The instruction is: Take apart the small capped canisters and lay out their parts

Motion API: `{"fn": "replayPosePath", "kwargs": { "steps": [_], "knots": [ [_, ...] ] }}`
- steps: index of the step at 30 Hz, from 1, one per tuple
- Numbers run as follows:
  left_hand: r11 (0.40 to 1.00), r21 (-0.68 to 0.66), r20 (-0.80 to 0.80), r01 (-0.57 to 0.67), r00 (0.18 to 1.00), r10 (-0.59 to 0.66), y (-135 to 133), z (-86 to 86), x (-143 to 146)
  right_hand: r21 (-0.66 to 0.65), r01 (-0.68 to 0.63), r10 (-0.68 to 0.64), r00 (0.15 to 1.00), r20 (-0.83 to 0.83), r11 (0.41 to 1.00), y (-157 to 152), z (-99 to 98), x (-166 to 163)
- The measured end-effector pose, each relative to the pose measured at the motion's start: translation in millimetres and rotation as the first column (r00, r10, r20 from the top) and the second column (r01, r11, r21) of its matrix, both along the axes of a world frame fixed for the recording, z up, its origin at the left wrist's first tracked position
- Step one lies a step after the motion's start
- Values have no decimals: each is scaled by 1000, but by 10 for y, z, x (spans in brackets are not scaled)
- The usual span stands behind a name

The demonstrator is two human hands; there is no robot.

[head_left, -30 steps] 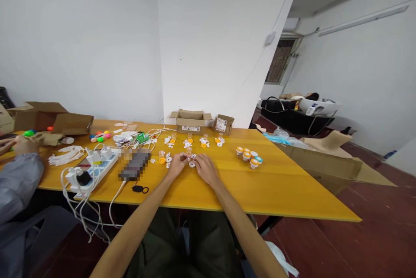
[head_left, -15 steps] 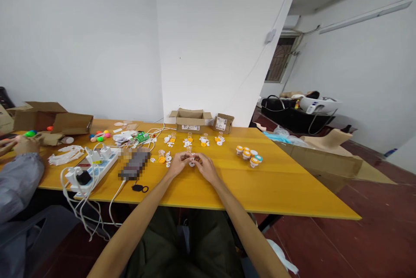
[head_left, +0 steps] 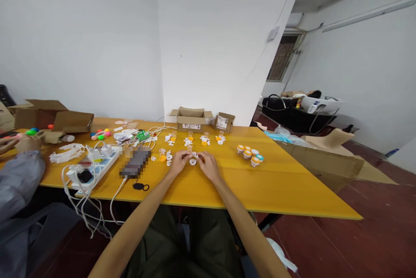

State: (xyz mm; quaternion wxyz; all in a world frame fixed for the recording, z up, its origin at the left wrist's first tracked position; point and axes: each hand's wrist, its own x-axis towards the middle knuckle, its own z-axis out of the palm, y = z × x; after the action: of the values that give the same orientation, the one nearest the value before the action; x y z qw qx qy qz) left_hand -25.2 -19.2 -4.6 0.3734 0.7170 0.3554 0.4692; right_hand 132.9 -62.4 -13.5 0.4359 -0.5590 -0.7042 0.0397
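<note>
Far left of grip: co-worker's hand by bright balls, grey sleeve on the camera side. Flapped carton just right of that hand. Coming in toward the grip: crumpled white glove, then power strip loaded with plugs and cables. Dark device, partly pixelated, nearer the grip; black fob with a ring on its camera side. Just left of grip: orange piece plus small white parts.

Left hand: fingers bent, tips together; can't tell if they pinch anything. Clear cup just beyond those tips. White dotted part sits between the two hands' fingertips, held or lying, can't tell. White disc on the table, camera side of it. Right hand: fingers curled in, tips near the dotted part's right side; grasp unclear.

Beyond the grip: open box, smaller box to its right. Right of grip, well apart: cluster of lidded cups, mostly orange tops.
</note>
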Motion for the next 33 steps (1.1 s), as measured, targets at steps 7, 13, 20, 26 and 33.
{"fn": "replayPosePath", "kwargs": {
  "steps": [7,13,20,26,33],
  "knots": [
    [993,67,-87,-92,991,98,52,-57,-23,-86,148,-135,981,137,985,-1,0,-17],
    [993,56,-103,-100,989,105,79,-116,-19,-85,176,-153,961,229,981,-12,-4,-23],
    [995,49,-124,-82,988,88,65,-110,-13,-70,204,-174,938,299,976,-29,0,-62],
    [995,67,-140,-71,987,80,14,-72,8,-63,217,-182,919,349,974,-33,-12,-66],
    [980,196,-257,-31,963,82,-82,-34,11,-70,213,-169,902,397,975,-69,33,-76]
  ]
}}
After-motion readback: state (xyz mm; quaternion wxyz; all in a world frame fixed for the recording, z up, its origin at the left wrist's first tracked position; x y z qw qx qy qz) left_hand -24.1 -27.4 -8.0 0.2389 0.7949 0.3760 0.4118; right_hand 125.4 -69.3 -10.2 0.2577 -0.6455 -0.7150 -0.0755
